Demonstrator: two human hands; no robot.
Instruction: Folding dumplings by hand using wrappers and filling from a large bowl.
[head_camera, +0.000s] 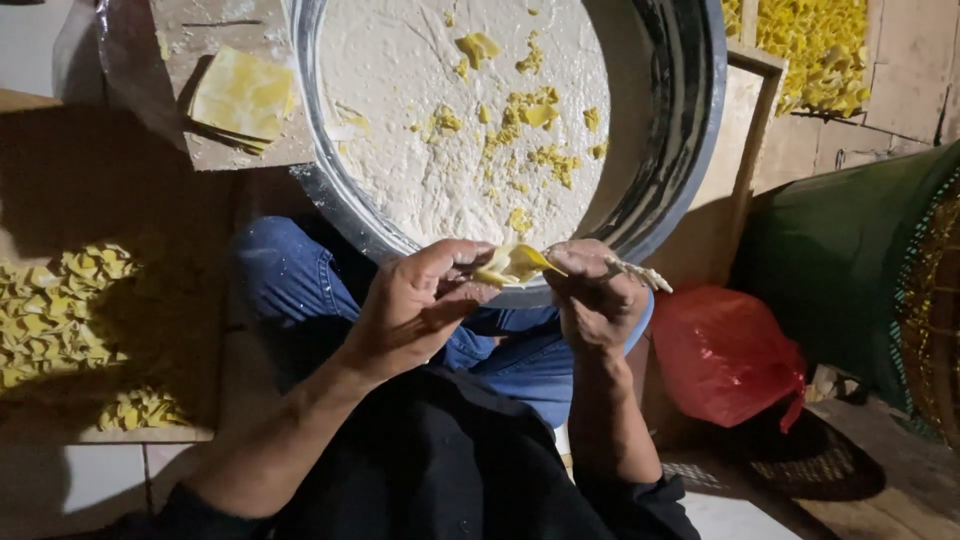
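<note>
Head view: over our lap, at the near rim of the large metal basin (690, 150) of white filling, our left hand (415, 305) and right hand (595, 295) both pinch one folded yellow wrapper (510, 265); the right also grips a filling-coated stick (640, 273). Finished dumplings (60, 310) lie on the left board's edge.
</note>
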